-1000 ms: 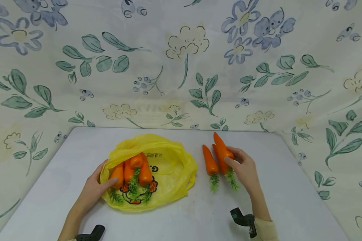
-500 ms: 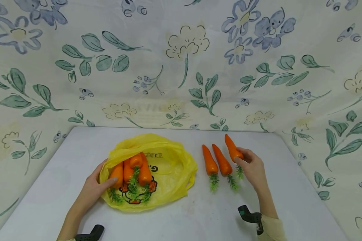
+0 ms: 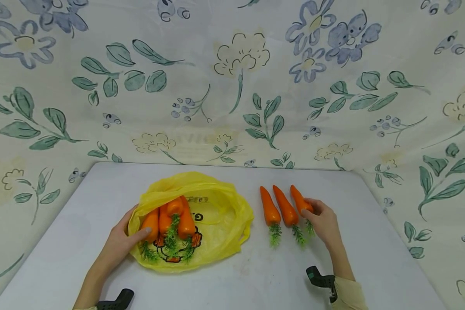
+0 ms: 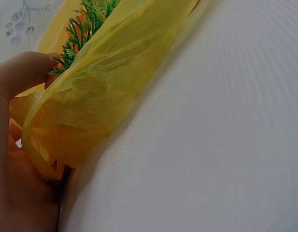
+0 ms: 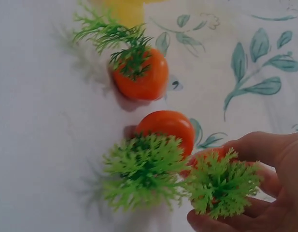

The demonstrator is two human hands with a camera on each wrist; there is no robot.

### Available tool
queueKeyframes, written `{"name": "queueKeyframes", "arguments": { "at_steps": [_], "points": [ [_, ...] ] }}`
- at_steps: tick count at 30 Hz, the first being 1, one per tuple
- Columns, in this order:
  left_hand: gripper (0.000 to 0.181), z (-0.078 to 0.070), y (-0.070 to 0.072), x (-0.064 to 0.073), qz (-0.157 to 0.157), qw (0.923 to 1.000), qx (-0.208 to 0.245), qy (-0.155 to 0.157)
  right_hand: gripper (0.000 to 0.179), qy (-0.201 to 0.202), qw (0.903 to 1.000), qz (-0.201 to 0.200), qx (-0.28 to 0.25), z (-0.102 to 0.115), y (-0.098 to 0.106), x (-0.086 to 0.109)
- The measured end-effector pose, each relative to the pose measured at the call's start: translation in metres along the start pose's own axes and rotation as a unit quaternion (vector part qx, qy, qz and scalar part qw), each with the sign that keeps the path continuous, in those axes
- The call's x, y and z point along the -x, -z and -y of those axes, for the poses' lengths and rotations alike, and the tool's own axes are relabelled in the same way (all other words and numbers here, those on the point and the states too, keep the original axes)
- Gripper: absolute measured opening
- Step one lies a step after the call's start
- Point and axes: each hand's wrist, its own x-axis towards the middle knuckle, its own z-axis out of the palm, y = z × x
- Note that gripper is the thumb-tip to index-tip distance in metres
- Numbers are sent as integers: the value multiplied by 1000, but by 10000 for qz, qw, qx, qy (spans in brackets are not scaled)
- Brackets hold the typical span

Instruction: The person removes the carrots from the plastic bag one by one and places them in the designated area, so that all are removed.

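On the left of the table lies a yellow plastic bag (image 3: 224,241), its mouth spread toward me. Several orange toy carrots (image 3: 187,221) with green tops rest inside. My left hand (image 3: 118,243) grips the bag's left edge, thumb over the rim by the leftmost carrot, fingers hidden behind the plastic. Right of the bag, two carrots lie side by side: an outer carrot (image 3: 270,211) and a middle carrot (image 3: 285,207). Beside them my right hand (image 3: 324,221) holds a third carrot (image 3: 299,199) near its thick end, thumb and fingers around it; its leafy top (image 5: 221,186) hangs below.
The white table (image 3: 224,288) runs back to a flower-patterned cloth (image 3: 201,99) behind its far edge. A black wrist mount (image 3: 320,280) is strapped on the right forearm, and another black mount (image 3: 118,299) on the left.
My right hand has shifted a carrot from over the middle one to the right, then lowered it level with the other two. The left hand and bag have not moved.
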Motion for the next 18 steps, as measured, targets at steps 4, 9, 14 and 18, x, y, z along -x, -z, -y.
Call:
{"name": "queueKeyframes", "arguments": {
  "at_steps": [4,9,14,18],
  "points": [
    [89,0,-1,-1,13,10000,-31,38,45,-141,9998,62,138,-7,-1,-1],
    [89,-1,0,0,24,10000,-66,59,44,-119,9990,189,390,-11,-3,-2],
    [89,-1,-1,0,13,10000,-24,24,42,-33,9979,261,596,-13,-6,0],
    [88,0,0,-1,5,10000,-7,2,41,26,9979,273,584,-14,-7,0]
  ]
}}
